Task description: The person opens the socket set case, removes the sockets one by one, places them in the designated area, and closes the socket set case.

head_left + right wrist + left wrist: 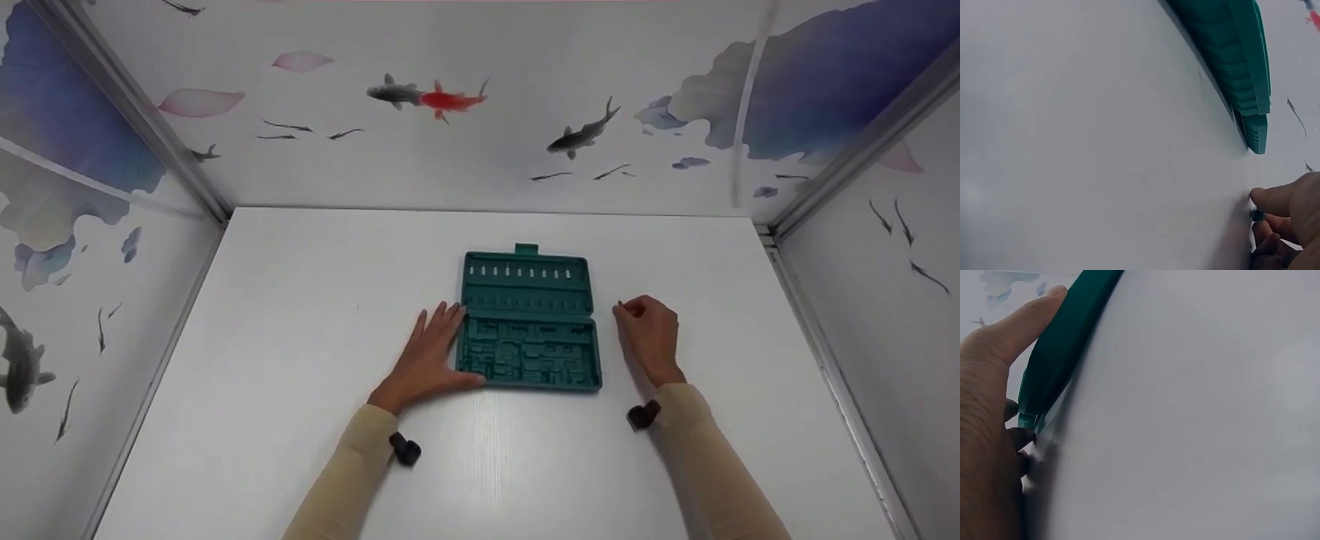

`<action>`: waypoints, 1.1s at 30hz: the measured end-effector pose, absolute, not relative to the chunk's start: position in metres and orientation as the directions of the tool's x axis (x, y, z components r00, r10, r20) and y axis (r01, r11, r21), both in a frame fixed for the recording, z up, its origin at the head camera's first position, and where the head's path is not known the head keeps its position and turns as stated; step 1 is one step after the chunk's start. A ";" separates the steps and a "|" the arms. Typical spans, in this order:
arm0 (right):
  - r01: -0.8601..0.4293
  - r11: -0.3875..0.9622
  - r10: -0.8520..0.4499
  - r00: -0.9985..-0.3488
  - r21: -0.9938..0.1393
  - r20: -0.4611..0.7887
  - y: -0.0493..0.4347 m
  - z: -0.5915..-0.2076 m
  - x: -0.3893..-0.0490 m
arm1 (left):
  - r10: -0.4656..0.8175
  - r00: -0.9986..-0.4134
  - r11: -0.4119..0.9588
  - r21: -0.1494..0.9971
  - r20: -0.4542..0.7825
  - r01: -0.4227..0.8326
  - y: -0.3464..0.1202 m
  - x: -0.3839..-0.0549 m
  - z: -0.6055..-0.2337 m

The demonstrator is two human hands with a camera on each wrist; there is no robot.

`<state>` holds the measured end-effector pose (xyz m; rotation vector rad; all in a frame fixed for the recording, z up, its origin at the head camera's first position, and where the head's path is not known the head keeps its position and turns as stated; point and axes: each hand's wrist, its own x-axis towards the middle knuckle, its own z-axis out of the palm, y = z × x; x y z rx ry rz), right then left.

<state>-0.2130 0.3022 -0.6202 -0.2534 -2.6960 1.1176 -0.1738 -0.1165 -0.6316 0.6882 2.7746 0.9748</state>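
A green plastic tool case point(529, 319) lies unfolded on the white table, its moulded recesses facing up. The upper half has a row of small pale marks or pieces, too small to tell which. My left hand point(427, 356) rests along the case's left side, fingers spread and thumb at the front edge; the left wrist view shows that thumb against the green wall point(1067, 337). To the right of the case and apart from it, my right hand point(651, 337) pinches a small dark metal piece point(1258, 215) between thumb and fingers, close to the tabletop.
The white table point(300, 285) is enclosed by printed panels at the back point(480, 165) and both sides. A green latch tab point(526, 249) sticks out from the case's far edge. Small black devices sit at the left cuff point(406, 450) and right cuff point(643, 415).
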 end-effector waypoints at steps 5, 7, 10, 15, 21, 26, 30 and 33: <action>0.030 0.729 0.208 -0.962 -0.684 0.180 0.300 -0.613 -0.216 | 0.460 -0.886 0.685 0.616 0.047 0.389 -0.115 -0.173 -0.632; 0.000 0.738 0.190 -0.959 -0.675 0.208 0.296 -0.608 -0.220 | 0.462 -0.886 0.686 0.613 0.050 0.392 -0.116 -0.172 -0.632; -0.067 0.733 0.124 -0.965 -0.677 0.230 0.289 -0.601 -0.231 | 0.459 -0.887 0.687 0.609 0.058 0.396 -0.117 -0.173 -0.633; -0.152 0.704 -0.023 -0.981 -0.694 0.191 0.275 -0.593 -0.252 | 0.456 -0.888 0.687 0.610 0.061 0.395 -0.117 -0.173 -0.634; -0.214 0.683 -0.171 -0.976 -0.698 0.132 0.263 -0.591 -0.271 | 0.471 -0.880 0.676 0.614 0.065 0.407 -0.115 -0.172 -0.632; -0.240 0.679 -0.229 -0.967 -0.694 0.111 0.260 -0.594 -0.283 | 0.471 -0.880 0.668 0.624 0.066 0.404 -0.114 -0.171 -0.633; -0.243 0.693 -0.247 -0.964 -0.678 0.093 0.259 -0.595 -0.289 | 0.470 -0.881 0.678 0.614 0.059 0.403 -0.114 -0.171 -0.632; -0.229 0.719 -0.261 -0.964 -0.656 0.050 0.257 -0.590 -0.293 | 0.470 -0.881 0.685 0.607 0.052 0.402 -0.116 -0.174 -0.630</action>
